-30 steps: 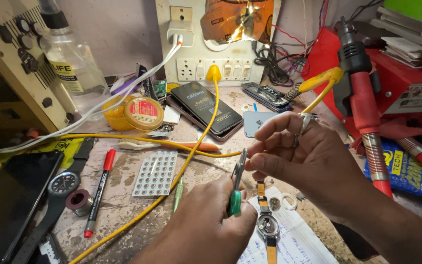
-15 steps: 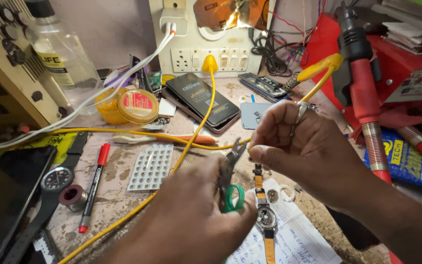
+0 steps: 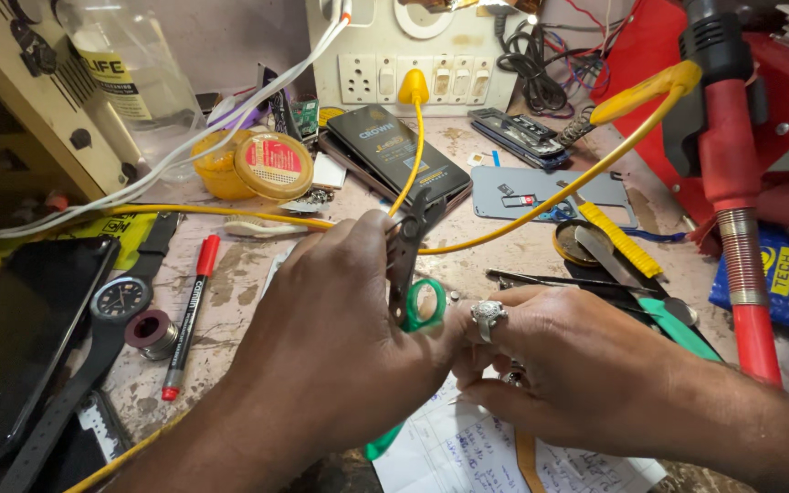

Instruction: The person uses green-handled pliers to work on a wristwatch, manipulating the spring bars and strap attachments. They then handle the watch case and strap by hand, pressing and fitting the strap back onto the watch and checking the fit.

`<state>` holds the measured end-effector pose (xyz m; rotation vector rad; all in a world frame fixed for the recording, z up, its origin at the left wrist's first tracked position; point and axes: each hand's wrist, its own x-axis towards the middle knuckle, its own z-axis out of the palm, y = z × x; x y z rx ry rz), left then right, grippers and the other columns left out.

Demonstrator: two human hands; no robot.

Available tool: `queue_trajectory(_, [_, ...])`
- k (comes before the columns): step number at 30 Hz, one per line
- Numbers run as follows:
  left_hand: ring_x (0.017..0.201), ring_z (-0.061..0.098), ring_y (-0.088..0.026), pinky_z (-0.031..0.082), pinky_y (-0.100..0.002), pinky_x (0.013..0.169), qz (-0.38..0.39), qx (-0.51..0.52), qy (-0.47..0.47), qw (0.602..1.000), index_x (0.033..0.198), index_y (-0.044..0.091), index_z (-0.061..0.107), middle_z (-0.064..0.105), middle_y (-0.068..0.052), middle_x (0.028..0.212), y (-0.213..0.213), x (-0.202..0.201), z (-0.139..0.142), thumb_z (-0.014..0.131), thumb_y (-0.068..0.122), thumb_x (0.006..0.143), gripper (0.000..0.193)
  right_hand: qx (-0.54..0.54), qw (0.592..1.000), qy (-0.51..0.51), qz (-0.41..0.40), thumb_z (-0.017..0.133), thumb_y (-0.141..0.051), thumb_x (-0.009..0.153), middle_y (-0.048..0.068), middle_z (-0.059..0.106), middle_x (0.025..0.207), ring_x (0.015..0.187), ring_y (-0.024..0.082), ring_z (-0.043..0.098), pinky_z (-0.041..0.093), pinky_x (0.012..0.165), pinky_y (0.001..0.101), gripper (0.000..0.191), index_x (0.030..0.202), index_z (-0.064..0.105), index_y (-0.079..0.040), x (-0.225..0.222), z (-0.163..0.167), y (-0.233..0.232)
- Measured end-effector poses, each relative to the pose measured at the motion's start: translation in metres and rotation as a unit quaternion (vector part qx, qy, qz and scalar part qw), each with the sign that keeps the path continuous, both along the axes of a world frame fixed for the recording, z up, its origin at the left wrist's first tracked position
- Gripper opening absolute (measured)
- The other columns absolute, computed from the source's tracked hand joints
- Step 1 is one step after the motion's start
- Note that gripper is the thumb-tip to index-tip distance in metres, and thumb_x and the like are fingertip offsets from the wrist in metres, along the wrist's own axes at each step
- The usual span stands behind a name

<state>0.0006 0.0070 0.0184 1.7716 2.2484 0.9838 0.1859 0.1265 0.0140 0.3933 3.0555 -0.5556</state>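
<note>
**Stained workbench, crowded top**

We see a worn pinkish bench top [image 3: 239, 274]. On it we note a black wristwatch [image 3: 120, 299], a red-capped marker [image 3: 190, 315], a small solder spool [image 3: 150, 332], a yellow round tin [image 3: 253, 166], a dark phone [image 3: 398, 155], a grey back plate [image 3: 550, 194] and handwritten paper [image 3: 495, 456].

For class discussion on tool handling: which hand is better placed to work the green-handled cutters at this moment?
The left hand. It already grips the green-handled cutters, with the jaws pointing up. The right hand, wearing a ring, lies low over the paper, fingers curled downward, apart from the handles.
</note>
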Motion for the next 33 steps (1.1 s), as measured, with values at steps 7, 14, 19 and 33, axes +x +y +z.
queue_trajectory(7, [0.099,0.064,-0.043,0.05,-0.051,0.085,-0.008,0.042,0.013,0.999,0.101,-0.001,0.059,0.066,-0.022,0.098,0.001,0.0,-0.003,0.081,0.046,0.075,0.058,0.02,0.999,0.032,0.013,0.074,-0.023,0.086,0.005,0.07,0.084,0.078,0.025,0.073,0.056,0.069,0.0382,0.02,0.101,0.067,-0.011,-0.002,0.0,-0.002])
queue_trajectory(14, [0.098,0.061,-0.041,0.048,-0.052,0.086,-0.001,-0.018,0.064,0.998,0.099,-0.001,0.058,0.062,-0.022,0.097,0.003,-0.007,-0.003,0.08,0.041,0.076,0.053,0.05,0.99,0.111,-0.076,0.075,-0.02,0.085,0.0,0.073,0.072,0.067,0.016,0.07,0.055,0.06,0.0318,0.012,0.094,0.075,-0.013,0.0,0.012,0.002])
queue_trajectory(19, [0.093,0.06,-0.031,0.05,-0.043,0.077,-0.028,0.047,-0.055,0.997,0.096,0.001,0.057,0.059,-0.015,0.097,-0.001,-0.002,0.007,0.079,0.051,0.075,0.058,-0.001,0.946,0.309,-0.099,0.08,-0.026,0.089,0.001,0.07,0.097,0.083,0.011,0.069,0.059,0.07,0.0257,0.026,0.101,0.068,-0.007,0.002,0.016,-0.005])
queue_trajectory(33, [0.078,0.067,-0.028,0.051,-0.043,0.069,0.073,-0.089,0.098,0.989,0.082,0.006,0.065,0.068,-0.012,0.08,-0.011,-0.035,0.048,0.082,0.074,0.065,0.072,-0.008,0.988,-0.048,-0.15,0.075,-0.035,0.086,-0.003,0.082,0.084,0.071,0.016,0.073,0.06,0.068,0.0306,0.023,0.108,0.081,-0.029,-0.006,0.038,-0.016])
